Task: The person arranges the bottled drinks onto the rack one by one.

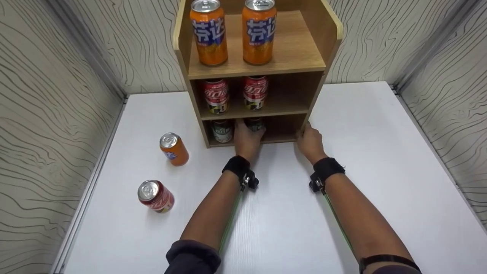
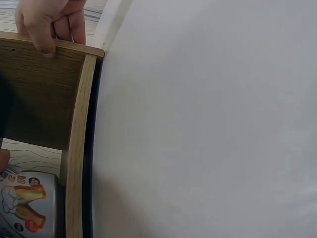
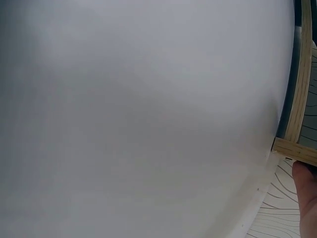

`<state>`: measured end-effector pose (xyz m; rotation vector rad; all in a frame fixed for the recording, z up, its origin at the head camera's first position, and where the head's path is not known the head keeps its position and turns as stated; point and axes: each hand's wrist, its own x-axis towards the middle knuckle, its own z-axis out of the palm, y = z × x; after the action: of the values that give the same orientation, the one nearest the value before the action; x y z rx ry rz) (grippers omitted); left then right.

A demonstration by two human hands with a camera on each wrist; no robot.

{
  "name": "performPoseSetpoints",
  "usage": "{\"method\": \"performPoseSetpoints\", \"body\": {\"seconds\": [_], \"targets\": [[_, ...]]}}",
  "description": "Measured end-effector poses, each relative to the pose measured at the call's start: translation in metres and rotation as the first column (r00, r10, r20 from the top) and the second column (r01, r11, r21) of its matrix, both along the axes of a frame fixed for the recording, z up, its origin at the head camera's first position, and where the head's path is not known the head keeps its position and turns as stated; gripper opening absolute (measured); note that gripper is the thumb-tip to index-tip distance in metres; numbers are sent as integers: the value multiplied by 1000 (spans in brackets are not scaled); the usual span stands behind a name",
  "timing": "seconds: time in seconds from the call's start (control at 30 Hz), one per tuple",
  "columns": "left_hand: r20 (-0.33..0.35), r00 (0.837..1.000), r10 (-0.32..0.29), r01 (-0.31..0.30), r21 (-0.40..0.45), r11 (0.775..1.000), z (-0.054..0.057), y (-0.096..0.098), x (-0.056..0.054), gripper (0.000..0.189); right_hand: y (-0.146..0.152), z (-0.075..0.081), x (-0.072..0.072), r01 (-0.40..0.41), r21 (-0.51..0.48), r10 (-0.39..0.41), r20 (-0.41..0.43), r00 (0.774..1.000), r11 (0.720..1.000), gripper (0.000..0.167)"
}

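Observation:
My left hand (image 1: 248, 140) reaches into the bottom compartment of a wooden shelf (image 1: 258, 114) and grips a dark can (image 1: 255, 124), mostly covered by the hand. In the left wrist view a fingertip (image 2: 4, 159) lies by the side of a silver can (image 2: 29, 203) with orange print. To the left of that hand stands another dark-and-silver can (image 1: 222, 131). My right hand (image 1: 311, 142) holds the lower front of the shelf's right side panel, with its thumb (image 3: 304, 181) against the wood in the right wrist view.
Two orange cans, a left one (image 1: 209, 34) and a right one (image 1: 259, 34), stand on top. Two red cans (image 1: 217, 95) occupy the middle level. On the white table (image 1: 289, 228), an orange can (image 1: 175, 150) and a red can (image 1: 156, 197) stand left of the shelf. Patterned walls surround the table.

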<state>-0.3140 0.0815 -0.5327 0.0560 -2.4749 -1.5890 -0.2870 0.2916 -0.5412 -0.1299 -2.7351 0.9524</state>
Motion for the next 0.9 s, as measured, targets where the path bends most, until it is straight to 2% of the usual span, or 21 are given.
{"method": "performPoseSetpoints", "body": {"seconds": [0.2,0.5,0.67,0.8,0.9], "targets": [[-1,1000,-4,4,-73,997,-1,-1,-1,83,1,2,-1,0,-11,0,18,1000,1000,18],[-23,999,-31,29,-95,995,3,1,-4,86,3,5,-5,-7,-29,7,0,1000,1000,36],[-5,999,-32,31,-56,998,2,-4,3,88,-1,2,-4,-15,-20,15,-5,1000,1000,29],[-34,998,-49,49,-24,999,0,-8,13,84,-1,0,-3,-16,-16,16,-10,1000,1000,23],[-62,996,-59,59,0,998,-3,-9,22,80,0,-1,-2,-16,-22,16,3,1000,1000,25]]}}
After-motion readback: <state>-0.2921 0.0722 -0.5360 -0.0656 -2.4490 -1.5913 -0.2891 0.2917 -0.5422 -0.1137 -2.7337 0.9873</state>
